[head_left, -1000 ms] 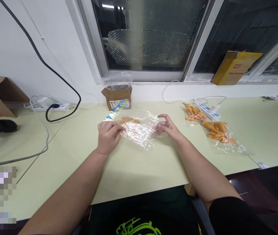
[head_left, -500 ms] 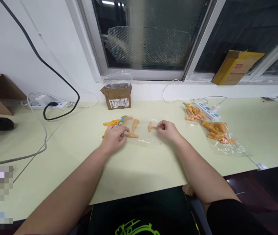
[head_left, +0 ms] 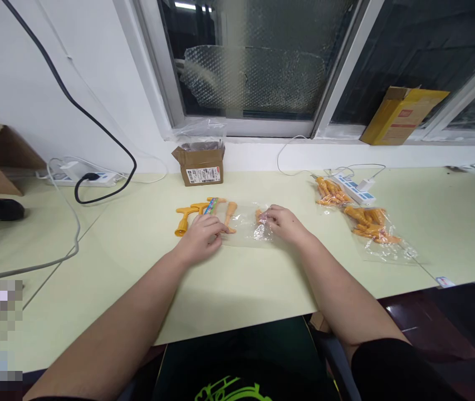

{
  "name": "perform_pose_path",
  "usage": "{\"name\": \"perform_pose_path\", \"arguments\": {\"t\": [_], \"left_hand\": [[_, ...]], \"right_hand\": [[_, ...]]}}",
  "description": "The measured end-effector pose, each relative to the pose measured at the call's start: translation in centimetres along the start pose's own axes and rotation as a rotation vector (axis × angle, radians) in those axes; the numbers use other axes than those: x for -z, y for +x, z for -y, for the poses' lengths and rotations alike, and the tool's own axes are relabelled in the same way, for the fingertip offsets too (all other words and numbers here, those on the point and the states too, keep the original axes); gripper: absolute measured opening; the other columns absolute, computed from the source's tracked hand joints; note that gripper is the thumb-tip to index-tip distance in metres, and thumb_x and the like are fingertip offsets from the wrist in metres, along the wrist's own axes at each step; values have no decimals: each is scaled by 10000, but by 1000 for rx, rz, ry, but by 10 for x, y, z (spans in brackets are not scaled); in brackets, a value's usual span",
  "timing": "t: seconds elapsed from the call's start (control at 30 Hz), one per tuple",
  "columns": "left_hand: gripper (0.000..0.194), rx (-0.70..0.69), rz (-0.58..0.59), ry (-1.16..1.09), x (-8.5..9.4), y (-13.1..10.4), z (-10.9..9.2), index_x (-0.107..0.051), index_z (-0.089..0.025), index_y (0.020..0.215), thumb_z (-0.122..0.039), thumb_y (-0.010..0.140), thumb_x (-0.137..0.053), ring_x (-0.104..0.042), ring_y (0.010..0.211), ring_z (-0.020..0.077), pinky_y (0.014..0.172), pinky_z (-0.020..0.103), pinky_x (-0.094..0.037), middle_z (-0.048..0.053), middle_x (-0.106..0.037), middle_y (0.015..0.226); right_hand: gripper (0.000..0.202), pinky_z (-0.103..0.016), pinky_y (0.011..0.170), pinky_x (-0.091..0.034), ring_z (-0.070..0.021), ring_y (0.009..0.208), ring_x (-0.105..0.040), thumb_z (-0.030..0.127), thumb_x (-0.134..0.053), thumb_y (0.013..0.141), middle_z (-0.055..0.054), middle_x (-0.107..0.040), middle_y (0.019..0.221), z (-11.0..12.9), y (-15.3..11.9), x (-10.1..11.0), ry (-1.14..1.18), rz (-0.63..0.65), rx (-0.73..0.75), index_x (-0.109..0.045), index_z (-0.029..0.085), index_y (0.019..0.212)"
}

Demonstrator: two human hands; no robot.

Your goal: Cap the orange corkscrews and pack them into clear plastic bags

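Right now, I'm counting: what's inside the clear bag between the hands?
At least two orange pieces: one by the left hand, one at the right hand. What the hands cover is hidden.

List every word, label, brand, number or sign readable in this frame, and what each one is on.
None can be read with certainty.
White label on the small brown box: print and barcode, too small.
Red patch on the yellow carton: too small.
Coloured strip on the clear bag: too small and blurred.
Green print on dark cloth: cut off by the frame, unreadable.
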State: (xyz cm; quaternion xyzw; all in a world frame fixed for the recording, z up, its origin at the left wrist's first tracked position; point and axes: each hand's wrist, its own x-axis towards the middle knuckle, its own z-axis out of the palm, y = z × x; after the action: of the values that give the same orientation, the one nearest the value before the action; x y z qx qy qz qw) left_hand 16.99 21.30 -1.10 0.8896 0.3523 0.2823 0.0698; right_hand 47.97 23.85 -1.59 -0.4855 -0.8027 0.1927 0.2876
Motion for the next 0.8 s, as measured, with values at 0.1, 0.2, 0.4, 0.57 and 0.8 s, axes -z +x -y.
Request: {"name": "perform_pose_path", "arguments": {"t": [0.1, 0.2, 0.4, 0.57, 0.8], "left_hand": [[269, -36, -17, -10, 1, 0, 0, -725, -244, 986, -104, 845, -544, -609, 941, 239, 902, 422, -420, 32, -708, 895], [186, -66, -39, 0, 2, -1, -1, -728, -256, 907, -151, 844, -589, -612, 947, 250, 897, 433, -413, 35, -721, 877], [184, -114, -123, 82, 8, -4, -7, -754, -315, 990, -255, 829, -689, -635, 979, 265, 984, 493, -374, 25, -747, 949], [262, 16, -403, 208, 8, -5, -6, -692, -298, 1039, -306, 788, -765, -613, 1065, 304, 1055, 554, -355, 68, -678, 1055], [720, 427, -557, -652, -11, 1, -1, -374, -330, 1394, -407, 806, -782, -563, 1263, 275, 1033, 502, -507, 126, -476, 1399]], "right_hand": [[387, -461, 1110, -476, -290, 1267, -641, 401, -741, 906, -116, -693, 1337, 5, -3, -6, 103, 119, 240, -750, 249, 1261], [634, -541, 1228, -366, -338, 1495, -461, 509, -820, 831, -125, -521, 1585, 16, -6, -15, 118, 241, 333, -670, 286, 1406], [1199, -665, 1283, -22, -368, 1629, -121, 600, -868, 745, -115, -160, 1758, 46, -11, -39, 62, 397, 444, -167, 355, 1686], [1027, -694, 1272, -97, -380, 1634, -61, 583, -768, 869, -87, -41, 1777, 36, -9, -42, 28, 294, 371, -174, 378, 1682], [594, -579, 1308, -166, -282, 1622, -202, 507, -421, 1083, -40, -227, 1751, 28, -3, -28, 136, -35, 343, -305, 386, 1652]]}}
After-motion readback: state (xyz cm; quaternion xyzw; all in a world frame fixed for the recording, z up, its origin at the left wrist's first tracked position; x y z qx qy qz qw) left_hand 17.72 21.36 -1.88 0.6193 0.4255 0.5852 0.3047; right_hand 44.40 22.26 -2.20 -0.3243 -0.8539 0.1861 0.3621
